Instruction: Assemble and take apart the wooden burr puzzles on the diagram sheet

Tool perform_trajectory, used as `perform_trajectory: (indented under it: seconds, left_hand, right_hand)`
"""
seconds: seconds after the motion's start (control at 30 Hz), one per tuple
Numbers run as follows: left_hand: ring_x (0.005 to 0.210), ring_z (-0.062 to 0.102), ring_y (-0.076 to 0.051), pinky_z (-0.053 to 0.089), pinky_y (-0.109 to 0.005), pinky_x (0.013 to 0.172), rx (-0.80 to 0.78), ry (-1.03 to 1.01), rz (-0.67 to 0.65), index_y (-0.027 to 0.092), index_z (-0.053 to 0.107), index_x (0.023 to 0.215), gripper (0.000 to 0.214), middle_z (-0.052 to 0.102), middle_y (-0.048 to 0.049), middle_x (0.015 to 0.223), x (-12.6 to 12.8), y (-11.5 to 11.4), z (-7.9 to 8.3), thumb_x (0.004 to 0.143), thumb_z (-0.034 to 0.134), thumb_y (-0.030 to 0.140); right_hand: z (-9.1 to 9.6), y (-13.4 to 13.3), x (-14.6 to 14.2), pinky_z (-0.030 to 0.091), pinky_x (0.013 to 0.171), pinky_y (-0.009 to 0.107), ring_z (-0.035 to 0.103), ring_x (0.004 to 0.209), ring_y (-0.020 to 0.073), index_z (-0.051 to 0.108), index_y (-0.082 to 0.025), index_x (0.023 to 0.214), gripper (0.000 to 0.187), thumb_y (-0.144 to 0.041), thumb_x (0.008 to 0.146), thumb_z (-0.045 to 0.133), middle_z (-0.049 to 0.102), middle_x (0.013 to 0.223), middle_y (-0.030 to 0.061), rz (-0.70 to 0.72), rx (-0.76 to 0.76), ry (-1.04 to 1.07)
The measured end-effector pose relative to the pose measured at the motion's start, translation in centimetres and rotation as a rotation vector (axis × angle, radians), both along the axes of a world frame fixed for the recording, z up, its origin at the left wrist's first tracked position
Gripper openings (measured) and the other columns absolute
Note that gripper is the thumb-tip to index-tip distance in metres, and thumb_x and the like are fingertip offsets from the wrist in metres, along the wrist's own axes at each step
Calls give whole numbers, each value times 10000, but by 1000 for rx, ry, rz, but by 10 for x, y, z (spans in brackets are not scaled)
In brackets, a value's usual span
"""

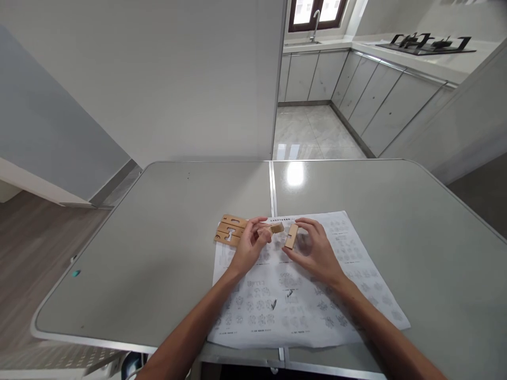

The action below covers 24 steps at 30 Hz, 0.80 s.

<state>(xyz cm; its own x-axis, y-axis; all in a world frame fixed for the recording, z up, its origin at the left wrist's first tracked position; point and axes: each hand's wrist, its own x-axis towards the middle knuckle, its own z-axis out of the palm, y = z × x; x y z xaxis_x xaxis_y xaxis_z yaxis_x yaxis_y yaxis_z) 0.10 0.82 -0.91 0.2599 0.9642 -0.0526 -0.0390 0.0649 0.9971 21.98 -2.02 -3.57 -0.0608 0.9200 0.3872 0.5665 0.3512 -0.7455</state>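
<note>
Over the far part of a printed sheet, my left hand (253,243) is closed around wooden puzzle pieces (277,228) whose ends stick out toward the right. Between the thumb and fingers of my right hand (315,245) is a small notched wooden block (291,236), held tilted. A short gap separates the block from the pieces in my left hand. Flat wooden puzzle pieces (227,230) with cut-out slots and the marks 2 and 3 lie beyond my left hand, which partly hides them. The instruction sheet (293,311) carries rows of small diagrams and lies under both hands.
The grey folding table (170,253) has a metal seam (272,184) down its middle. A small teal object (76,273) is at its left edge. Beyond stand a white wall panel (198,79) and a kitchen counter (415,58) with a gas hob (428,47).
</note>
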Motion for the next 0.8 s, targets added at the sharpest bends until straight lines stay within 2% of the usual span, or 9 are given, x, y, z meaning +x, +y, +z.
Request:
perform_trajectory:
  seconds: [0.07,0.13,0.27,0.4,0.6,0.8]
  left_hand:
    - [1096,678,-241,522,-376,991,0,9,-33,204,540,1363,665,705,-110,1199,1,-2,2,894,751,626]
    - [1177,670,-260,520,-379,1021,15,33,-56,221,536,1394,685,685,-122,1276,2,-4,2,865,813,556]
    - [1219,663,-279,512,-408,1064,103,135,-56,241,588,1368,659,696,-113,1295,4,-5,1,813,888,433]
    - [1189,675,-287,523,-428,1055,144,202,-52,240,630,1307,649,710,-109,1291,4,-4,0,764,933,426]
    - [1156,682,-272,530,-422,1037,189,258,-80,250,637,1283,661,719,-92,1265,3,-5,0,732,956,427]
    - [1120,675,-269,546,-404,959,268,338,-112,254,644,1272,658,723,-85,1253,4,-7,1,727,951,459]
  right_hand:
    - [-6,0,-1,487,1084,630,517,1328,389,573,-286,1304,522,-421,865,820,554,1402,145,3,-5,-77]
    - [-11,0,-2,457,1106,661,497,1333,399,579,-292,1289,523,-417,849,834,539,1405,144,-7,1,-135]
    - [-11,-1,-3,432,1121,687,475,1350,412,583,-295,1303,551,-464,848,843,533,1410,146,-17,-9,-172]
    - [-5,-1,0,459,1121,656,471,1379,399,561,-311,1403,572,-496,910,784,533,1444,145,34,-45,-102]
    - [8,-1,3,485,1136,575,549,1353,334,654,-312,1299,272,-393,1041,621,587,1384,116,68,-15,68]
    - [10,-1,2,559,1028,526,649,1193,310,676,-292,1141,130,-359,1061,599,651,1245,107,79,23,132]
